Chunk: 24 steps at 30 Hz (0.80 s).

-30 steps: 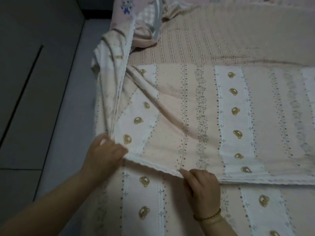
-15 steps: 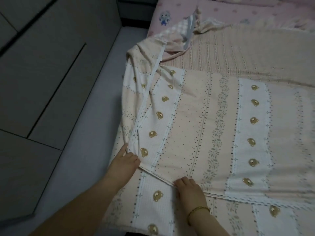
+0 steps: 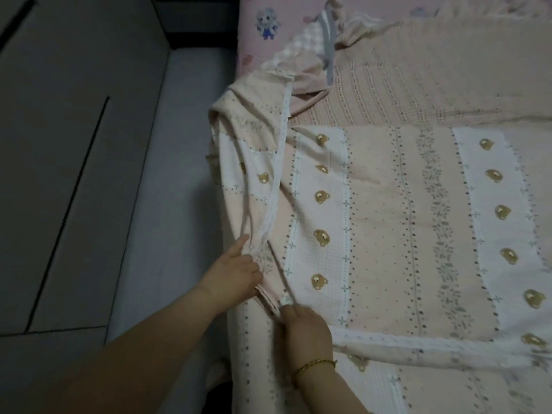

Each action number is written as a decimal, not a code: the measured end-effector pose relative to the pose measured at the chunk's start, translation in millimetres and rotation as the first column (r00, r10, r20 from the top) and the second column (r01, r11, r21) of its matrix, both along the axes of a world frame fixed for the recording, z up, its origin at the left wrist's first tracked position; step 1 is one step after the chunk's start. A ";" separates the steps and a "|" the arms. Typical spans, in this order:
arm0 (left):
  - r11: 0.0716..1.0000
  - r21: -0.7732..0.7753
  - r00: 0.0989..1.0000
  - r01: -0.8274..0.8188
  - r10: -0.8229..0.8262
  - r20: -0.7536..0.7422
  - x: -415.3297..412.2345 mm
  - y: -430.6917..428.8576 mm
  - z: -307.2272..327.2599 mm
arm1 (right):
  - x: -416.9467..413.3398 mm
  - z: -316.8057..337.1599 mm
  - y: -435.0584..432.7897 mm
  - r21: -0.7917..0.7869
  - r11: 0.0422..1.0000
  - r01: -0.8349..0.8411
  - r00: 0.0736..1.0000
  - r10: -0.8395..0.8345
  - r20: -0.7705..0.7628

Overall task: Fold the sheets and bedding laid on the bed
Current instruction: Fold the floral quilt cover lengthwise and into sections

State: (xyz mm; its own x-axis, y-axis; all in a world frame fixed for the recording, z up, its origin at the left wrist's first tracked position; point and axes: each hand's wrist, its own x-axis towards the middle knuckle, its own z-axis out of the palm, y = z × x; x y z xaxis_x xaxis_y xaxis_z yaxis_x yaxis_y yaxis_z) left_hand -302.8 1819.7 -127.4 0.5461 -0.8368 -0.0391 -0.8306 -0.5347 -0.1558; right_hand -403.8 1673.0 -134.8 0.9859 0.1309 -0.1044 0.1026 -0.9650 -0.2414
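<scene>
Closer together now, left hand (image 3: 236, 274) and right hand (image 3: 307, 327) both pinch the folded near-left corner of the bear-print sheet (image 3: 376, 234).

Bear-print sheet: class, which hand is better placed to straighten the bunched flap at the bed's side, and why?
Probably the left hand: it grips the bunched flap of the bear-print sheet at its lower end. The right hand pinches the lace hem near the corner and would have to let go.
</scene>
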 end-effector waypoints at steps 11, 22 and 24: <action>0.871 -0.462 0.967 -0.165 0.235 0.096 -18.3 121.9 35.7 | 32.4 39.6 23.1 0.074 0.996 -0.043 0.920 0.011 0.393; 0.880 -0.174 0.886 -0.441 0.396 -0.243 -123.8 87.1 -31.0 | -45.9 5.9 -4.3 -0.163 0.986 -0.031 0.977 0.064 0.206; 0.874 -0.235 0.901 -0.425 0.382 -0.205 -125.8 91.2 -28.7 | -48.5 7.4 -14.7 -0.186 0.983 -0.004 0.972 0.048 0.231</action>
State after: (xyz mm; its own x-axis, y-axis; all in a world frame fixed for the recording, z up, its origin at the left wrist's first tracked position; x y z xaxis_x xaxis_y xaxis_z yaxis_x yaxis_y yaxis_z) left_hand -428.7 1910.8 -156.1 0.8437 -0.5348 0.0471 -0.5353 -0.8315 0.1482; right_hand -452.2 1658.3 -127.4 0.9821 0.1572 0.1037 0.1608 -0.9866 -0.0276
